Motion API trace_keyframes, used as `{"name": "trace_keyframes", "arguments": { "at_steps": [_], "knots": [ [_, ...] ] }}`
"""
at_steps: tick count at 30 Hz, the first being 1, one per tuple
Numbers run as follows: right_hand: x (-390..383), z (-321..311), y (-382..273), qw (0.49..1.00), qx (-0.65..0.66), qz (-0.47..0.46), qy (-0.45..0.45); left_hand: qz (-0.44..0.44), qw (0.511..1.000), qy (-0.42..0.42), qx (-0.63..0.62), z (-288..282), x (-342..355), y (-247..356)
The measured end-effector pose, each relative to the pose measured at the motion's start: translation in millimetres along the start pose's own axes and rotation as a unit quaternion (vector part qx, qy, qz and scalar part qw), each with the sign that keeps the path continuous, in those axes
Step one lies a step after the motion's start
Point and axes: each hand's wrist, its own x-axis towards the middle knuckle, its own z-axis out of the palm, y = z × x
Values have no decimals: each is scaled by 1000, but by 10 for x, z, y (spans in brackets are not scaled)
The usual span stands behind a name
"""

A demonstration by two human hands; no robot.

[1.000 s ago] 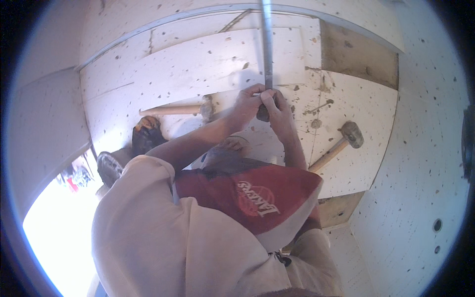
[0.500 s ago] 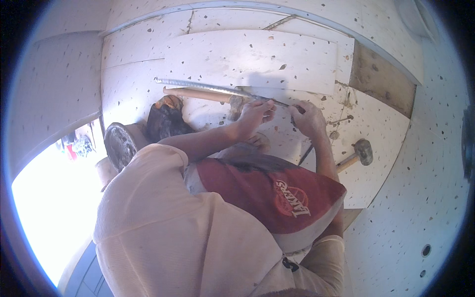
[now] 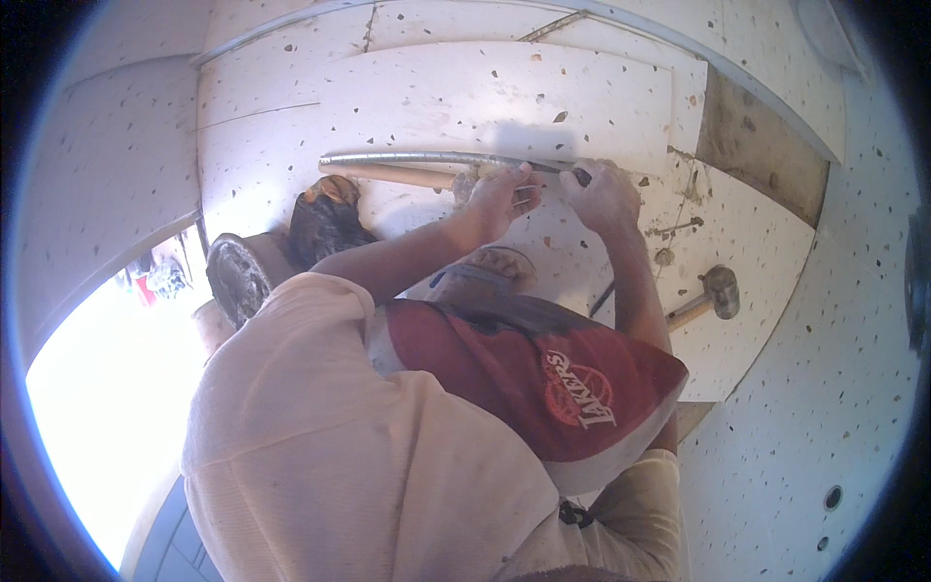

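Note:
A long silvery metal rod or strip (image 3: 417, 157) stretches leftward from my right hand (image 3: 603, 199), whose fingers are wrapped round its dark end. My left hand (image 3: 504, 201) is just below the strip, fingers apart and slightly curled, with nothing visible in its palm. Behind that hand lies a hammer with a wooden handle (image 3: 393, 175), its head partly hidden by my fingers. Whether the left thumb touches the strip I cannot tell.
A mallet (image 3: 720, 293) lies to the right on the speckled white boards (image 3: 485, 97). At left are a round bucket-like container (image 3: 238, 279) and a dark, orange-topped bundle (image 3: 330, 225). A thin dark rod (image 3: 601, 299) lies by my right forearm. Bare brown board (image 3: 761, 145) shows at far right.
My right hand has turned slightly and its fingers have closed more around the dark end. The strip's far end has shifted right, nearer the hammer handle. My left hand has opened a little.

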Motion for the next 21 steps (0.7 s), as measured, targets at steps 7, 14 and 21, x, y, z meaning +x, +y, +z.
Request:
{"name": "trace_keyframes", "arguments": {
  "at_steps": [7, 14, 21],
  "knots": [
    [79, 28, -16, 1000, 1, 1, 23, 20, 1000, 7, -3, -4, 110, 23],
    [194, -305, 459, 995, 34, 90, -11, 21, 994, 55, 97, 91, 88, 126],
    [276, -530, 1224, 991, 14, 128, 46, 205, 807, -21, 554, 608, -6, 439]
  ]
}}
